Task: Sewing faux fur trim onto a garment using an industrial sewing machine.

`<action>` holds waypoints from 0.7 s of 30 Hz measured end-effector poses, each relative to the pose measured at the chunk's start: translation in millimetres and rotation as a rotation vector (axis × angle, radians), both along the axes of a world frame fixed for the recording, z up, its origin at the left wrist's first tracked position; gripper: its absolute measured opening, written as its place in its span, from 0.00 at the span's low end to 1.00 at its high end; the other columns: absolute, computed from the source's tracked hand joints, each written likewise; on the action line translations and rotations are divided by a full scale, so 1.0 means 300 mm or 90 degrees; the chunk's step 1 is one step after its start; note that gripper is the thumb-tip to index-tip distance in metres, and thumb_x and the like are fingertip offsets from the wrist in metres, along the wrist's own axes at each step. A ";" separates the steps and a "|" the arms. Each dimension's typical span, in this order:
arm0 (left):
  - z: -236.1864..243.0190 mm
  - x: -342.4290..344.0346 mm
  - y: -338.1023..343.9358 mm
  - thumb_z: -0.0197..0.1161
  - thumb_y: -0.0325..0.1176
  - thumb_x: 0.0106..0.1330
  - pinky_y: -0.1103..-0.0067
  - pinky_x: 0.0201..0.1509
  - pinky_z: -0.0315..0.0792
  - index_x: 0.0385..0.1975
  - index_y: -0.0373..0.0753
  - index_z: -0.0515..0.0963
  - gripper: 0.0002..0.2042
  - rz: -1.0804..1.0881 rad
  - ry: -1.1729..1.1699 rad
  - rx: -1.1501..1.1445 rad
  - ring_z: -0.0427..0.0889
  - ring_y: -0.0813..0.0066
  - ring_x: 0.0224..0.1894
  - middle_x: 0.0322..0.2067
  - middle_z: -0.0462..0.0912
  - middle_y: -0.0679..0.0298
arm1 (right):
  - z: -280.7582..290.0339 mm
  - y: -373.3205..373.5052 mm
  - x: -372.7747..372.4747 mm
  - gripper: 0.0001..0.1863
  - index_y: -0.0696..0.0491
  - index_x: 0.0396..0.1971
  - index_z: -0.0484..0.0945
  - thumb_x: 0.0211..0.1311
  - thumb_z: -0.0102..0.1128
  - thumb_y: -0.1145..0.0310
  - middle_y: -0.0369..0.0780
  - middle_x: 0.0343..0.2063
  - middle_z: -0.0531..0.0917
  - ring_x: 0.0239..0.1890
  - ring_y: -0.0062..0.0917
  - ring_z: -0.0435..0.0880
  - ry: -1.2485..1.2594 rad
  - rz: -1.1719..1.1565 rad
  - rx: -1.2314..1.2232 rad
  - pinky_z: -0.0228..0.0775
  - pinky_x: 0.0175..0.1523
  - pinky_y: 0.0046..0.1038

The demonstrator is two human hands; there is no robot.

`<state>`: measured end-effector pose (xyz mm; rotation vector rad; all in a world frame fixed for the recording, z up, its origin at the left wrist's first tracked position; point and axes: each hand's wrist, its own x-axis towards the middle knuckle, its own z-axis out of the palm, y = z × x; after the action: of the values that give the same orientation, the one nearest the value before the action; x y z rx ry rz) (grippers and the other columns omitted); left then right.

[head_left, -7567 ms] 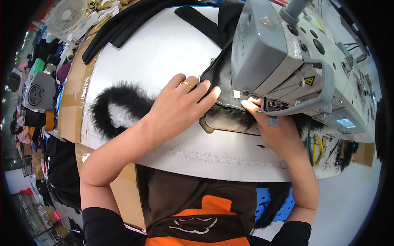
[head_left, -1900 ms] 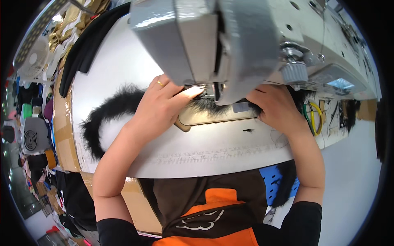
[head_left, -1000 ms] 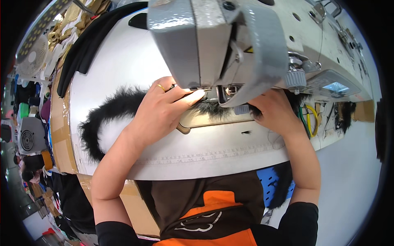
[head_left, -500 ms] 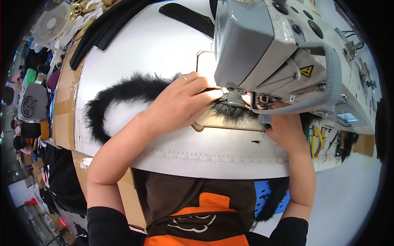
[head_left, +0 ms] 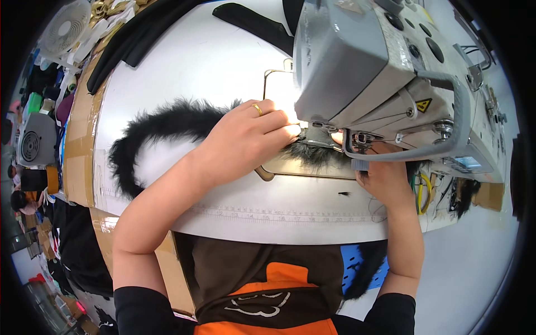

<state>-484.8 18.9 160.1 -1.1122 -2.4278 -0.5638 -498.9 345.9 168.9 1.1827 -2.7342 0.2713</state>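
A long strip of black fur trim (head_left: pixel 167 123) curls across the left of the white table and runs under the presser area of a sewing machine (head_left: pixel 346 61). My left hand (head_left: pixel 240 137), with a gold ring on one finger, pinches the strip's dark edge just left of the needle area. My right hand (head_left: pixel 385 178) is at the strip right of the needle, its thumb bent against the fur. One fingertip shows beside the presser foot; the grey guard bar hides the other fingers. A strong lamp glare whitens the spot beside my left fingertips.
Black fabric pieces (head_left: pixel 254 25) lie at the back of the white table (head_left: pixel 167 67). A printed ruler scale (head_left: pixel 290 218) follows its near edge. Yellow-handled scissors (head_left: pixel 425 192) lie at the right. Taped cardboard (head_left: pixel 78 162) borders the left, with a fan (head_left: pixel 66 28) beyond.
The whole view has shifted slightly, moving the table and my arms a little left in the picture. Both hands keep nearly the same places on the fur trim.
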 end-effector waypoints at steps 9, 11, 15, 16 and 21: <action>-0.002 0.008 -0.015 0.63 0.26 0.61 0.68 0.52 0.78 0.47 0.39 0.83 0.14 0.000 -0.053 0.031 0.79 0.59 0.49 0.44 0.80 0.62 | 0.019 -0.059 0.003 0.18 0.46 0.44 0.85 0.51 0.65 0.75 0.40 0.37 0.84 0.41 0.41 0.85 -0.032 0.007 0.085 0.78 0.44 0.43; 0.005 0.009 -0.014 0.63 0.26 0.61 0.68 0.52 0.78 0.48 0.38 0.82 0.15 0.000 -0.057 0.013 0.79 0.59 0.49 0.44 0.80 0.62 | 0.029 -0.079 0.008 0.07 0.52 0.33 0.81 0.54 0.62 0.76 0.39 0.37 0.85 0.44 0.39 0.88 -0.057 -0.011 0.096 0.80 0.44 0.40; 0.009 0.006 -0.007 0.62 0.27 0.61 0.69 0.53 0.78 0.48 0.37 0.82 0.15 -0.008 -0.044 0.011 0.80 0.61 0.49 0.44 0.80 0.63 | 0.005 -0.074 0.016 0.05 0.51 0.33 0.81 0.57 0.60 0.75 0.38 0.41 0.86 0.44 0.37 0.88 0.015 -0.009 0.054 0.80 0.43 0.40; 0.010 0.007 -0.005 0.62 0.28 0.62 0.70 0.53 0.77 0.48 0.37 0.82 0.15 -0.010 -0.042 0.001 0.80 0.62 0.49 0.44 0.80 0.63 | 0.007 -0.071 0.023 0.05 0.51 0.33 0.81 0.58 0.59 0.75 0.39 0.43 0.87 0.45 0.36 0.88 -0.002 -0.029 0.058 0.81 0.43 0.40; 0.020 0.022 -0.009 0.62 0.29 0.62 0.71 0.53 0.77 0.49 0.36 0.83 0.15 -0.003 -0.025 -0.020 0.81 0.64 0.50 0.44 0.80 0.65 | 0.036 -0.089 0.037 0.06 0.50 0.34 0.82 0.58 0.59 0.75 0.41 0.45 0.87 0.45 0.39 0.89 -0.031 -0.031 0.081 0.82 0.45 0.40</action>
<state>-478.3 16.1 166.2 -1.1301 -2.4766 -0.5555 -487.8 319.2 179.7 1.1521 -2.8558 0.1245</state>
